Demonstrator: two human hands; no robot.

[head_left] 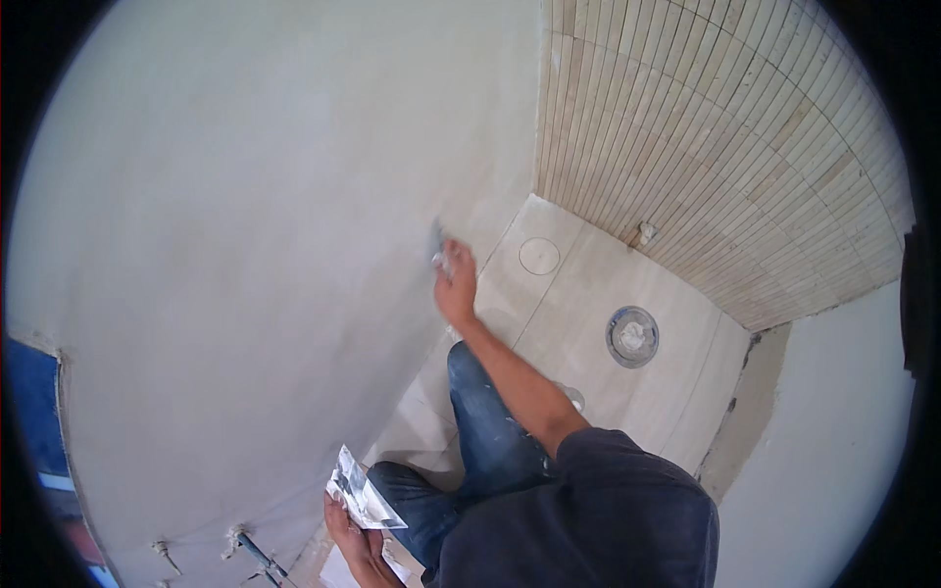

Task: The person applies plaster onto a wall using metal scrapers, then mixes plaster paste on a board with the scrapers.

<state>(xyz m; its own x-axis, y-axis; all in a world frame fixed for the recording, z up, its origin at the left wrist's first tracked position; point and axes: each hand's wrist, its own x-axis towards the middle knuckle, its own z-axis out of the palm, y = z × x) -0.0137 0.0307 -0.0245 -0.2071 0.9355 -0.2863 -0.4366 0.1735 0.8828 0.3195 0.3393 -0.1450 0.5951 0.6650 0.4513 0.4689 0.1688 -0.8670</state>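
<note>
Two hands: from far off, I see my right hand (458, 284) pinched in around a small tool (437, 245); my left hand (351, 534) grips a shiny plate (365, 495) by its lower edge.
Small tool: just past the right hand's fingertips, at or very near the big wall (245, 196); I cannot tell if it touches. It is blurry, grey and looks thin. I guess it is light, and its end may bend a bit. I would pinch it at the back, with thumb and fingers.
Shiny plate: flat, with sharp corners, smeared white and gray, sticking up from the left hand. It looks light and stiff. Wet smears could make it slippery, so I would hold it low, away from the smears.
Big wall: left of the right hand, pale and smooth, with soft cloudy patches.
Floor: right of the right hand, big cream tiles (588, 294) with thin straight lines.
Drain: a round gray ring (632, 336), farther right of that hand, with crumpled white stuff inside.
Ribbed wall: beyond the right hand, many skinny tan strips (686, 118) side by side.
Pipe: a dark blue stick shape (260, 557), left of the left hand, hard-looking.
</note>
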